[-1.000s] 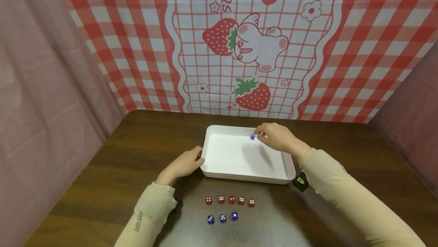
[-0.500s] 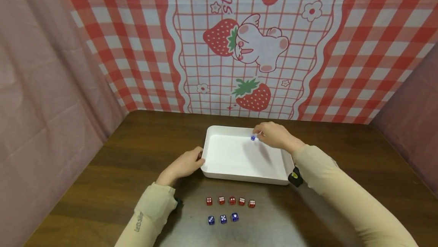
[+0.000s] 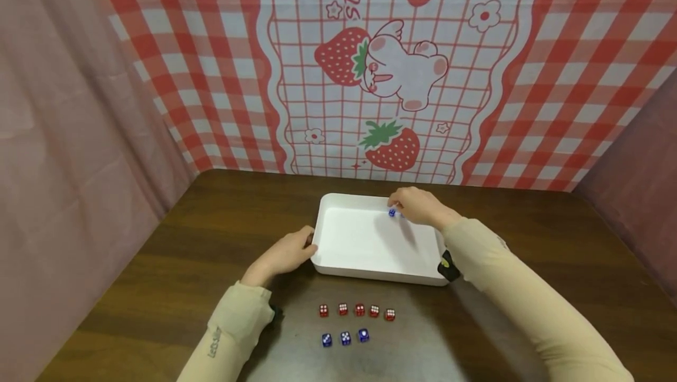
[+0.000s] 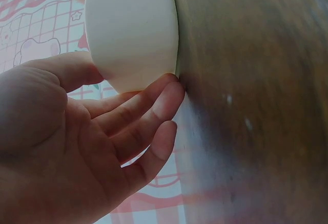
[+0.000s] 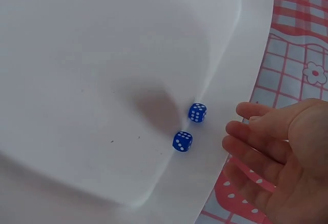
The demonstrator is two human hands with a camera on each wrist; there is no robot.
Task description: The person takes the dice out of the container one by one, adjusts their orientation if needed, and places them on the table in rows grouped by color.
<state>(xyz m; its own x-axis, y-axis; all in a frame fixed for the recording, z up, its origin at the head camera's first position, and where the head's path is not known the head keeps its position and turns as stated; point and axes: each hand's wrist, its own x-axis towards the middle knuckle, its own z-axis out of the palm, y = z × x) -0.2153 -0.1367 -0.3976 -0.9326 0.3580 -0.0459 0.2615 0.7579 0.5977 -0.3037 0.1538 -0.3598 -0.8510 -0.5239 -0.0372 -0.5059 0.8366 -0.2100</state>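
Two tiny blue dice (image 5: 190,126) lie in the white tray (image 3: 370,264), near its 1 o'clock corner. The right hand (image 3: 418,205) hovers just beside them, fingers (image 5: 251,131) loose and holding nothing. The left hand (image 3: 285,253) touches the tray's 9 o'clock edge with relaxed fingers. The dice look light, hard and slippery; pinch one by two flat sides.

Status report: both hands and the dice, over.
Left hand open, steadying white plastic tray. Right hand open, empty. Two blue dice inside tray. Nothing blocking.
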